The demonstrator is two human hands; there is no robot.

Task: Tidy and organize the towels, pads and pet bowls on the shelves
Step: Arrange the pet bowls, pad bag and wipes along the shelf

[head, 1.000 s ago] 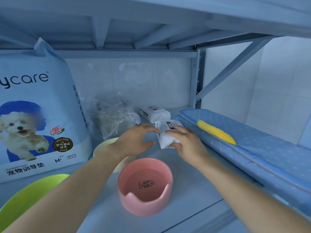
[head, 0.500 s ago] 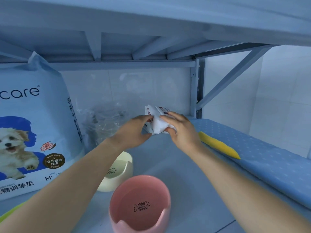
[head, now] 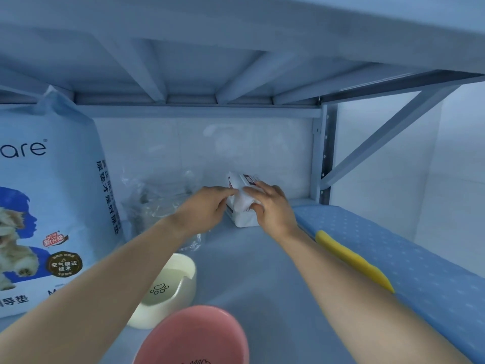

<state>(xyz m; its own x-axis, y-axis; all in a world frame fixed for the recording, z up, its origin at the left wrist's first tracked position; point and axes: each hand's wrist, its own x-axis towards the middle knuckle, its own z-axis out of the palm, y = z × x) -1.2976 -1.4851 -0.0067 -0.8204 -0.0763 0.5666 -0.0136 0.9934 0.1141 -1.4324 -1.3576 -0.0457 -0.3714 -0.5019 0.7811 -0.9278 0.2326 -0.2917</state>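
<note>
Both hands have carried the pack (head: 240, 185) further back, and it now sits near the rear wall of the shelf (head: 262, 271). The right hand (head: 273, 208) grips its right side with curled fingers; the left hand (head: 204, 208) pinches its left edge. A clear bag (head: 157, 203) lies just left, a blue mat (head: 393, 253) right, a cream bowl (head: 168, 290) and a pink bowl (head: 194, 334) nearer the front

Pale shelf (head: 262, 271), pad bag (head: 52, 206), cream bowl (head: 183, 261), pink bowl (head: 194, 334), white packs (head: 242, 220), blue mat (head: 406, 258)
</note>
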